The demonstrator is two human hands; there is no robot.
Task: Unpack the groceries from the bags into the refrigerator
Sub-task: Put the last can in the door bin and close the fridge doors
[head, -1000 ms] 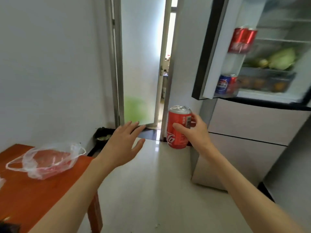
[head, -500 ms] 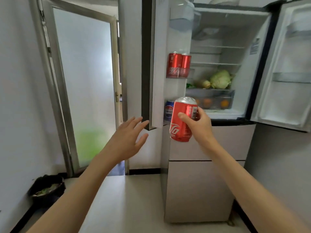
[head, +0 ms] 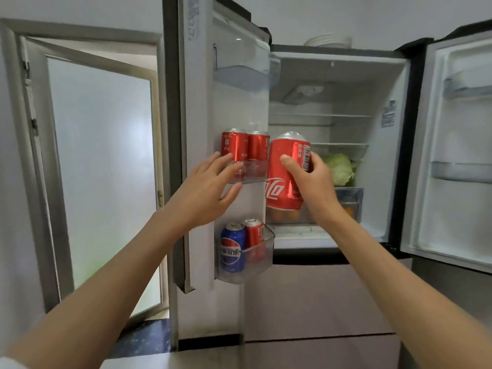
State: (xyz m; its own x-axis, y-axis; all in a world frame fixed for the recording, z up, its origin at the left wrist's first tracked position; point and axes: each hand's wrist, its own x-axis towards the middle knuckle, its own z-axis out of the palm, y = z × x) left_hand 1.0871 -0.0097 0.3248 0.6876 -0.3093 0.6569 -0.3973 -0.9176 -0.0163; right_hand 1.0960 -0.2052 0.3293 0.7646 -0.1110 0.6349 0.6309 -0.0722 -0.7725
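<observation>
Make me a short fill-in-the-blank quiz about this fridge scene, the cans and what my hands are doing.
1. The right hand grips a red ____.
2. The blue can stands in the ____ door bin of the left door.
3. The middle door bin holds ____ red cans.
4. The left hand, fingers straight, holds ____.

Missing words: can; bottom; two; nothing
</observation>
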